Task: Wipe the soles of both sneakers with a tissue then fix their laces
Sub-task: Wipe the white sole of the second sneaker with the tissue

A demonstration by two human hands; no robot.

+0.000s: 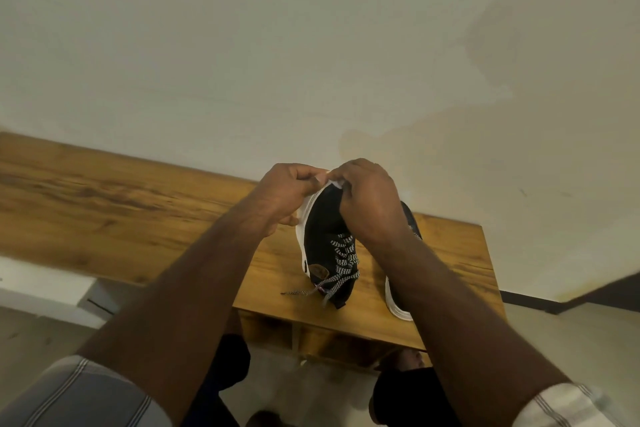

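Wiping: sole step judged under way on one shoe; tissue barely visible, so not certain.
Held shoe: black knit sneaker w/ white rubber sole (pixel 323 239), tipped toe-up, heel down near the wooden table (pixel 138 218) top; tilt prob. to expose sole edge at toe.
L hand: left hand (pixel 289 198) curled on white sole rim near toe, fingers pinching; steadies shoe.
R hand: right hand (pixel 369 201) curled over toe, pinching a small white scrap, prob. the white tissue (pixel 335 181); can't tell its extent.
Laces: black-and-white zigzag laces (pixel 343 260) loose, ends trailing onto table; not yet fixed.
2nd shoe: second black sneaker w/ white sole (pixel 401 302) on table just right of the first, partly behind R forearm.
Markings: small brown patch on side of held shoe; no writing legible.
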